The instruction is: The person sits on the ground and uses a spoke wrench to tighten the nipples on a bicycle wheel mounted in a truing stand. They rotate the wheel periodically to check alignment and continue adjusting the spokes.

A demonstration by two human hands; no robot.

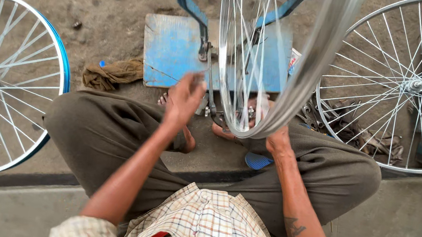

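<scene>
A silver spoked bicycle wheel (306, 77) stands upright in a blue metal stand (177, 46) on the ground in front of my crossed legs. The rim looks blurred. My left hand (183, 100) hovers just left of the wheel's lower edge, fingers loosely spread and motion-blurred, with nothing in it. My right hand (276, 140) reaches up under the bottom of the rim. Its fingers curl around the rim and are partly hidden behind the spokes.
Another spoked wheel with a blue rim (64, 74) lies at the left, and a third silver wheel (328, 116) at the right. A brown rag (112, 73) lies beside the stand. I sit on a concrete kerb (409, 209); a blue sandal (258, 162) shows below my right wrist.
</scene>
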